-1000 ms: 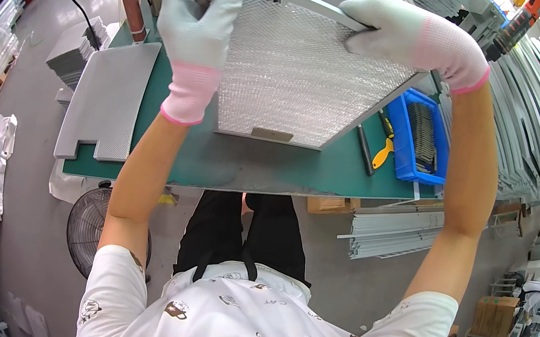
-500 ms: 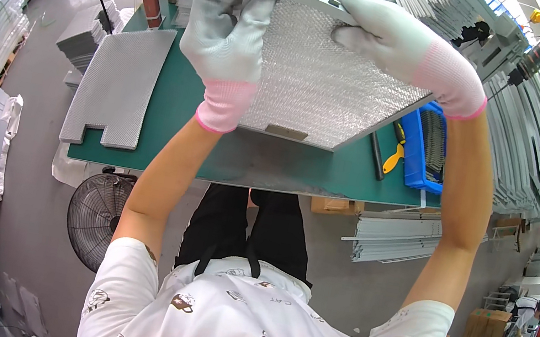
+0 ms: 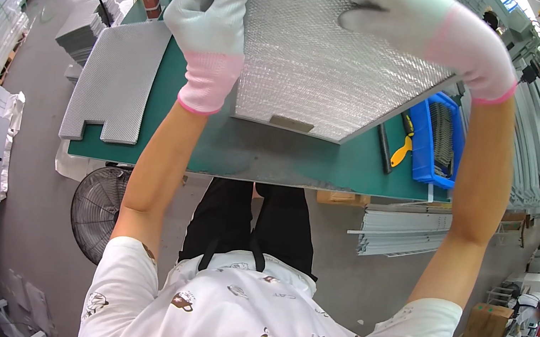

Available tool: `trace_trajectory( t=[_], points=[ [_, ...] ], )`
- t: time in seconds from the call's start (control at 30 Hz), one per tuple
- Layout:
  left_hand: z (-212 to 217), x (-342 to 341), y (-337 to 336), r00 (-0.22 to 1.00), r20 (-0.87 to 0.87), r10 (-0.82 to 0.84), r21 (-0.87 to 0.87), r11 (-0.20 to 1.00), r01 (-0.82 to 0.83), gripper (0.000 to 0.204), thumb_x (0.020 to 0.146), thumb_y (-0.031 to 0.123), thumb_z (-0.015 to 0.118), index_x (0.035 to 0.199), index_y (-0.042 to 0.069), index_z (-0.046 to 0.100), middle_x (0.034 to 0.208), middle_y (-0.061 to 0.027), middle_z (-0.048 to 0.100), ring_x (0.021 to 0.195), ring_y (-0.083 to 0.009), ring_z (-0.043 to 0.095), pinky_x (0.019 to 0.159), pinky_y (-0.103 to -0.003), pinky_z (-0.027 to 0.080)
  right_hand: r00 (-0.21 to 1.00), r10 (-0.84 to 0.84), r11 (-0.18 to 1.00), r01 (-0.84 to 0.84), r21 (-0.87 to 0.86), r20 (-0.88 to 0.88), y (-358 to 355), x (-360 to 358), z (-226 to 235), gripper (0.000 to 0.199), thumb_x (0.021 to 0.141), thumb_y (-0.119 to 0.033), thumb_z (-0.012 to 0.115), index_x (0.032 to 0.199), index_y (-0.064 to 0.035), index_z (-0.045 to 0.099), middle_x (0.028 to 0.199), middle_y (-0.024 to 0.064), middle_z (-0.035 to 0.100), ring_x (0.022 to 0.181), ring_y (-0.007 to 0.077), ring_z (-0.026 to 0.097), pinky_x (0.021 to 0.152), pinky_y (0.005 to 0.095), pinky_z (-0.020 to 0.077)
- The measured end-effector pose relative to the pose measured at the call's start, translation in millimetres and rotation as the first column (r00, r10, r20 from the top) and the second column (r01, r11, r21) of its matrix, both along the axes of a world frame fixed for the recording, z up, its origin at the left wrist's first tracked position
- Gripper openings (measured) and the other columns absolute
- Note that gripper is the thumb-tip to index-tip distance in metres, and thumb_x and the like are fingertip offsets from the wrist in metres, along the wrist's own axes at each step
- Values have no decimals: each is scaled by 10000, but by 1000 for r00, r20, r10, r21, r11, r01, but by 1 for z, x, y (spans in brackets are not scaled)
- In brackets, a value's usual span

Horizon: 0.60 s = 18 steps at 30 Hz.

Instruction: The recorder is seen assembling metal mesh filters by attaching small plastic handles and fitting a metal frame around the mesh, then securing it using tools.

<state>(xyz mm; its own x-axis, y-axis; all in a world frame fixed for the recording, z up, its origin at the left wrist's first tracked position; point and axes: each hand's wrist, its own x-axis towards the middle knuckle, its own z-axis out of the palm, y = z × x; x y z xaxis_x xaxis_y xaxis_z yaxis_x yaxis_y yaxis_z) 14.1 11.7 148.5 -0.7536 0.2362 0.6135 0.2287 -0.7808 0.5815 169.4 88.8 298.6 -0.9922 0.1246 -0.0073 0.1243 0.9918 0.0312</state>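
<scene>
two shifts can be seen since half a second ago: the left hand (image 3: pixel 209 21) has been carried further to the left in view, so more of the silver panel (image 3: pixel 326 56) is shown, and the wrist of the right hand (image 3: pixel 406 12) has been moved further right, with more of the blue bin (image 3: pixel 424 144) uncovered. the panel is gripped by both hands as before; its upper left corner is clasped by the left, and its upper rim, right of the middle, is pinched by the right. the panel is held tilted over the green table (image 3: pixel 258 155); whether its lower edge is rested there cannot be told.

lettering and small drawings are printed on the white shirt (image 3: pixel 302 311). by the lower rim a brown strip (image 3: pixel 291 124) is set; any marking on it is too small to be read.

a strip of tabletop is left between the panel and the table's front edge. the left side is taken up by a notched panel (image 3: pixel 116 76); on the right, the room is narrowed by a dark rod (image 3: pixel 385 149), a yellow-handled tool (image 3: pixel 401 151) and the bin.
</scene>
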Motion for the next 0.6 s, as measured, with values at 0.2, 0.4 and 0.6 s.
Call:
trace_trajectory(
  t=[0.2, 0.4, 0.6],
  points=[
    [-7, -15, -4, 999, 4, -33, -51, 998, 33, 209, 910, 138, 660, 1062, -4, 639, 955, -11, 664, 872, -57, 594, 808, -194, 466, 964, -34, 963, -39, -266, -265, -8, -10, -4, 259, 767, -28, 607, 1014, 46, 631, 875, 142, 610, 860, 221, 595, 779, 308, 458],
    [1, -4, -3, 993, 20, -117, -11, 993, 117, 249, 914, 131, 651, 1109, -20, 616, 954, -8, 643, 820, -48, 573, 762, -173, 445, 996, 33, 963, -55, -263, -84, -10, -6, 15, 271, 750, -7, 622, 1015, 48, 635, 867, 123, 584, 866, 211, 571, 789, 313, 447],
    [23, 12, -16, 999, -27, -46, -67, 997, 44, 206, 955, 116, 579, 1111, -15, 609, 1009, -16, 618, 966, -82, 545, 864, -209, 430, 984, 178, 983, -177, -45, 25, -6, -10, 18, 315, 743, -4, 641, 1052, 52, 620, 912, 110, 539, 968, 239, 521, 870, 321, 414]
  ],
)
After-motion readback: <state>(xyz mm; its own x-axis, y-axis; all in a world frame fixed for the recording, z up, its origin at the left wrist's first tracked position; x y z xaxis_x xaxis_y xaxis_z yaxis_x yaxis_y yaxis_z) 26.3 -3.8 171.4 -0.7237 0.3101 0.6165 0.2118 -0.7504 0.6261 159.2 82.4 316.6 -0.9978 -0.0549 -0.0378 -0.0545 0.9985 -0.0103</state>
